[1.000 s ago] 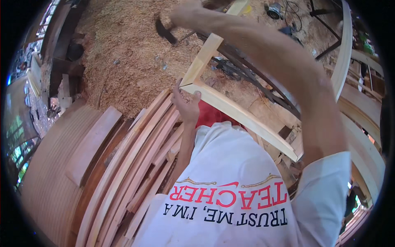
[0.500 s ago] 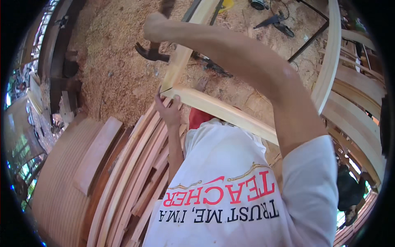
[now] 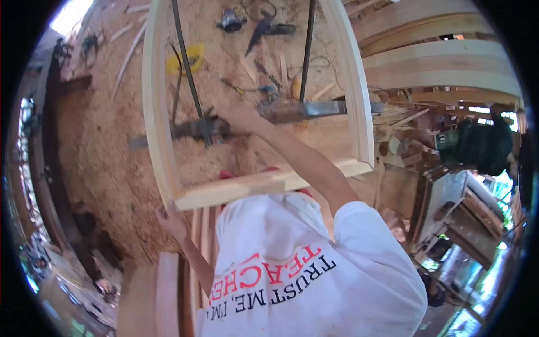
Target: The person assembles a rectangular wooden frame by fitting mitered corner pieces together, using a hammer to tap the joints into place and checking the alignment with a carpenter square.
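Observation:
A pale wooden frame (image 3: 241, 189) with mitred corners lies in front of me, its long sides running away from me. My left hand (image 3: 172, 222) is at its near left corner, fingers against the wood. Inside the frame outline, my right arm reaches over the near rail. My right hand (image 3: 231, 117) is blurred beside a dark metal tool (image 3: 208, 127); whether it grips anything is unclear. That tool rests on a dark beam (image 3: 281, 113) running crosswise under the frame. I cannot make out the hammer clearly.
Two dark rods (image 3: 186, 56) run away from me within the frame. Beyond lie a yellow object (image 3: 192, 56), a power tool (image 3: 231, 21) and a handsaw (image 3: 260, 32) on shavings. Planks (image 3: 443, 63) are stacked at right, where another person (image 3: 477, 145) is. More boards (image 3: 167, 292) lie near left.
My view has swung right, showing more of the frame. The right hand, which held a raised hammer over the left corner, has moved to the dark tool. My left hand stays at the corner.

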{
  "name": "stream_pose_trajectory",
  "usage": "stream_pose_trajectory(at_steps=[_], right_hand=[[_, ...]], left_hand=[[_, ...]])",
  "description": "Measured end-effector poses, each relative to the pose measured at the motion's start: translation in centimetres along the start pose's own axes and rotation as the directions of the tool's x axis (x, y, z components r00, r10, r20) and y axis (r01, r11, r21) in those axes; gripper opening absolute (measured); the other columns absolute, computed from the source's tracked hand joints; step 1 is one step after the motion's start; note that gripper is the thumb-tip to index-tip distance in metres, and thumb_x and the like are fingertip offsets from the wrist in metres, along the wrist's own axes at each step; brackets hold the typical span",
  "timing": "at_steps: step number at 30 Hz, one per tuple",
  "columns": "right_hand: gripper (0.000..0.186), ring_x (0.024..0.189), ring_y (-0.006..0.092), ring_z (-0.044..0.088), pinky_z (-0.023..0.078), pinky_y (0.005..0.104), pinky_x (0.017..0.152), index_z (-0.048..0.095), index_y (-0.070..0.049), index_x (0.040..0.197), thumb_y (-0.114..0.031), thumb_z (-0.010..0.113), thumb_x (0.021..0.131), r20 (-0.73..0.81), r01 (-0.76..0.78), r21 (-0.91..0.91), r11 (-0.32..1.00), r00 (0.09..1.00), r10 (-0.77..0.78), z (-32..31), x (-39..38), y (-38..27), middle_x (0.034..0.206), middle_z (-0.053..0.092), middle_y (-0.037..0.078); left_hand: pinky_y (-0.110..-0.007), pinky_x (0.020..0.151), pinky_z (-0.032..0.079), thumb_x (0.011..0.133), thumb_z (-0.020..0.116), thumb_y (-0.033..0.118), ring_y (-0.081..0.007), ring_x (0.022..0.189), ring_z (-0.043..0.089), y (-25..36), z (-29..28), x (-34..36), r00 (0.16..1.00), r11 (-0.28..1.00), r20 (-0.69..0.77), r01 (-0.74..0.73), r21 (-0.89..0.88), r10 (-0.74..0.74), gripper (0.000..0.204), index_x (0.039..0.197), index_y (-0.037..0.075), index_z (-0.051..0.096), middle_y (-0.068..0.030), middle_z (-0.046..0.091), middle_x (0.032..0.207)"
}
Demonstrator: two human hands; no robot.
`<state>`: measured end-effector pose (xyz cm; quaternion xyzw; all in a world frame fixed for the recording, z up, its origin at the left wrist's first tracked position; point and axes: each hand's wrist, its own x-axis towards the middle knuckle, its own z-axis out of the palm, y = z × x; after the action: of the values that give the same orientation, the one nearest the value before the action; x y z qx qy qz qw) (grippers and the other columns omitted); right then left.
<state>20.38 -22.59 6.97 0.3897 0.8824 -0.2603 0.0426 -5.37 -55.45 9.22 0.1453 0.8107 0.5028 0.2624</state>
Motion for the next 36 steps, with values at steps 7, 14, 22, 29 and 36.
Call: stream_pose_trajectory(at_steps=[7, 14, 22, 29, 36], right_hand=[[0.04, 0.11, 0.036, 0.063, 0.052, 0.0481, 0.091, 0.066, -0.012, 0.119, -0.023, 0.074, 0.081, -0.089, 0.071, 0.108, 0.992, 0.994, -0.062, -1.8, 1.0, 0.0, 0.112, 0.065, 0.016], [0.04, 0.127, 0.0336, 0.049, 0.048, 0.0462, 0.1, 0.066, -0.012, 0.12, -0.028, 0.074, 0.084, -0.121, 0.056, 0.155, 0.986, 0.992, -0.037, -0.3, 0.1, 1.3, 0.122, 0.057, 0.013], [0.042, 0.118, 0.0383, 0.057, 0.049, 0.0478, 0.097, 0.067, -0.008, 0.119, -0.035, 0.073, 0.088, -0.26, -0.072, 0.216, 0.974, 0.957, 0.128, -2.3, 1.1, 4.4, 0.124, 0.062, 0.019], [0.032, 0.081, 0.037, 0.071, 0.054, 0.046, 0.074, 0.07, 0.004, 0.098, -0.025, 0.066, 0.086, -0.166, -0.441, 0.656, 0.613, 0.708, 0.686, 2.2, 8.5, 29.3, 0.083, 0.072, 0.019], [0.029, 0.069, 0.0198, 0.056, 0.047, 0.0359, 0.063, 0.065, -0.003, 0.108, -0.027, 0.062, 0.092, 0.481, -0.889, 0.321, 0.325, 0.449, 0.753, 28.3, 16.9, 46.0, 0.086, 0.062, 0.007]], left_hand=[[-0.032, 0.085, 0.047, 0.094, 0.07, 0.01, -0.0132, 0.089, 0.057, -2.2, -2.6, 4.6, 0.991, 0.997, 0.119, -0.067, 0.048, 0.061, 0.015, 0.097, 0.0, 0.06, -0.0042, 0.062, 0.093], [-0.032, 0.089, 0.047, 0.094, 0.067, 0.007, -0.0151, 0.094, 0.06, 2.6, -1.8, 2.4, 0.985, 0.998, 0.172, -0.029, 0.051, 0.02, 0.017, 0.107, -0.002, 0.06, -0.0064, 0.066, 0.1], [-0.047, 0.104, 0.042, 0.086, 0.076, 0.019, -0.037, 0.124, 0.053, 10.0, 8.3, 9.4, 0.917, 0.788, 0.188, -0.398, 0.469, 0.352, 0.062, 0.14, 0.003, 0.049, -0.0209, 0.053, 0.136], [-0.05, 0.102, 0.043, 0.086, 0.077, 0.031, -0.0454, 0.13, 0.05, 14.0, 17.2, 18.7, 0.898, 0.618, 0.321, -0.439, 0.651, 0.3, 0.075, 0.142, -0.003, 0.042, -0.0302, 0.05, 0.139], [-0.044, 0.101, 0.044, 0.088, 0.078, 0.029, -0.0387, 0.121, 0.057, 13.9, 18.2, 19.8, 0.957, 0.469, 0.215, -0.284, 0.836, 0.197, 0.075, 0.142, -0.007, 0.04, -0.0275, 0.055, 0.133]])
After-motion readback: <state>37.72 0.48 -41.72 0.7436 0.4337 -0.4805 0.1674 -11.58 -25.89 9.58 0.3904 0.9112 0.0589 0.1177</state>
